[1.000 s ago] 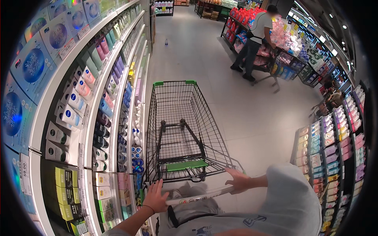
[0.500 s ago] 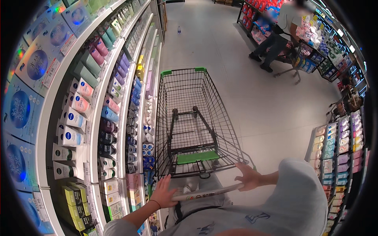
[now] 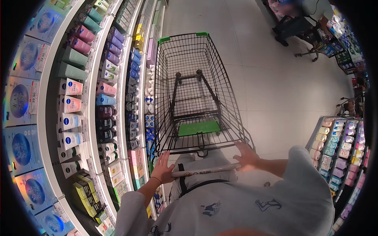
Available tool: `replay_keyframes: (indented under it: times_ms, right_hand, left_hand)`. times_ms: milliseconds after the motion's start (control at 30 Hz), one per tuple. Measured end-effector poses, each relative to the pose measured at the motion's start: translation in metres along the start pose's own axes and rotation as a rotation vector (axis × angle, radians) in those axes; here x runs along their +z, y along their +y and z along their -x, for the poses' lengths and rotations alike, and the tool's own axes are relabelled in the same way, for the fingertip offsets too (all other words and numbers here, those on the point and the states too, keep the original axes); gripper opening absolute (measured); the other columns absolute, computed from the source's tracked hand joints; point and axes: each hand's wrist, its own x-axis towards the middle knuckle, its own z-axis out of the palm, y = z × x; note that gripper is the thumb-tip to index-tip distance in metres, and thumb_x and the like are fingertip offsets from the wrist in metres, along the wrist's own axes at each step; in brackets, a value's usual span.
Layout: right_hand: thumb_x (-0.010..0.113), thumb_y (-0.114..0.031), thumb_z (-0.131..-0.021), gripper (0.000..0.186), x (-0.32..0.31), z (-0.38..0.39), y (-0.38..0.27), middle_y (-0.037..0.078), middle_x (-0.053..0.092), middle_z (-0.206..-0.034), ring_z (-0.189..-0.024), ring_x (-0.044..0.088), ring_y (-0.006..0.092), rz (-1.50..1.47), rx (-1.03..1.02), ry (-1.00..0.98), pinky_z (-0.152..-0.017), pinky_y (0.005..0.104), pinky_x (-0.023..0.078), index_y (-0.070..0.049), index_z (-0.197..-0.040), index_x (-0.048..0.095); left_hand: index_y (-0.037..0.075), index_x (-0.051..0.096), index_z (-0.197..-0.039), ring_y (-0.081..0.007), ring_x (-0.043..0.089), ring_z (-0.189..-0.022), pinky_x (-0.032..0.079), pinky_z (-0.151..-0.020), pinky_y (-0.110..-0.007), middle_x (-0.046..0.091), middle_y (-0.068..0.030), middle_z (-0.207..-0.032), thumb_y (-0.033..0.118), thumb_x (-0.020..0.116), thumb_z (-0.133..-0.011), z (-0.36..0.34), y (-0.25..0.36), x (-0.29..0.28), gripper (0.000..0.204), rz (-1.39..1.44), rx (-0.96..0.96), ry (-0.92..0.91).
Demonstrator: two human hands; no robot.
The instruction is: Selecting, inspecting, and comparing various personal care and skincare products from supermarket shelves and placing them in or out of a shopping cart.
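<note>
Head view, looking down an aisle: both hands rest on the push bar (image 3: 206, 169) of a wire shopping cart (image 3: 195, 94). Left hand (image 3: 163, 170) lies over the bar's left end with fingers stretched forward, more draped than clenched; right hand (image 3: 246, 156) sits at the bar's right end, fingers spread, palm pressing, so neither fist is fully closed round it. Compared with 1 second ago, the cart fills more of the frame and lies closer alongside the left shelving (image 3: 92, 98); the green front corners (image 3: 183, 36) now sit higher in the picture, and the shelf rows of bottles and tubes (image 3: 104, 92) have slid past. My reading: the cart is being rolled forward along these shelves, with no stop to pick anything yet. Basket appears empty apart from the folded green child-seat flap (image 3: 199, 128). Another shopper (image 3: 299, 21) stands far up the aisle at top right, beside a second trolley, well apart from the cart. Hard to make out: the cart's wheels are hidden beneath the basket, the person's grey shirt (image 3: 252, 204) covers the lower bar region and the floor near the feet, and the right-hand shelving (image 3: 334, 145) is cut by the fisheye rim.
</note>
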Motion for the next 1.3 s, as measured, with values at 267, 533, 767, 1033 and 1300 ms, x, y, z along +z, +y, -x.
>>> replay_keyframes:
  times_ms: [267,533,767,1033,1300]
  right_hand:
    - [0.076,-0.044,-0.062,0.058,-0.014,-0.01,0.012,0.035,0.024,-0.147,-0.139,0.024,0.047,-0.047,-0.014,0.138,-0.112,0.053,0.025,-0.005,-0.104,0.068]
    - [0.075,-0.041,-0.057,0.058,-0.016,-0.016,0.021,0.034,0.024,-0.148,-0.139,0.025,0.0452,-0.046,-0.032,0.165,-0.113,0.0512,0.025,-0.006,-0.103,0.069]
    - [0.076,-0.039,-0.056,0.058,-0.021,-0.023,0.028,0.034,0.023,-0.149,-0.14,0.024,0.0445,-0.035,-0.023,0.14,-0.113,0.051,0.024,-0.007,-0.104,0.07]
    - [0.076,-0.039,-0.056,0.058,-0.024,-0.025,0.031,0.033,0.023,-0.15,-0.141,0.023,0.0434,-0.074,0.0,0.132,-0.114,0.0503,0.024,-0.007,-0.103,0.069]
    - [0.074,-0.04,-0.056,0.057,-0.025,-0.029,0.037,0.033,0.022,-0.15,-0.141,0.023,0.0437,-0.066,0.001,0.158,-0.114,0.0502,0.023,-0.007,-0.101,0.07]
  left_hand:
    - [0.009,0.069,-0.094,-0.046,0.02,-0.141,0.021,-0.115,-0.053,0.019,-0.0323,-0.15,0.038,0.081,-0.054,-0.014,-0.01,-0.007,0.05,-0.007,0.008,0.014]
    - [0.008,0.069,-0.092,-0.0478,0.023,-0.139,0.022,-0.114,-0.056,0.023,-0.034,-0.147,0.032,0.08,-0.054,-0.025,-0.015,-0.01,0.047,-0.007,0.022,0.03]
    - [0.006,0.07,-0.092,-0.049,0.022,-0.139,0.022,-0.114,-0.056,0.024,-0.0354,-0.146,0.034,0.081,-0.055,-0.033,-0.021,-0.012,0.047,-0.033,0.009,0.009]
    - [0.006,0.07,-0.095,-0.0509,0.021,-0.139,0.022,-0.114,-0.056,0.022,-0.0366,-0.147,0.036,0.082,-0.057,-0.037,-0.022,-0.014,0.05,0.008,-0.025,-0.037]
    - [0.004,0.069,-0.095,-0.0502,0.019,-0.14,0.021,-0.115,-0.054,0.019,-0.0357,-0.149,0.036,0.083,-0.059,-0.045,-0.024,-0.02,0.05,0.018,-0.021,-0.022]
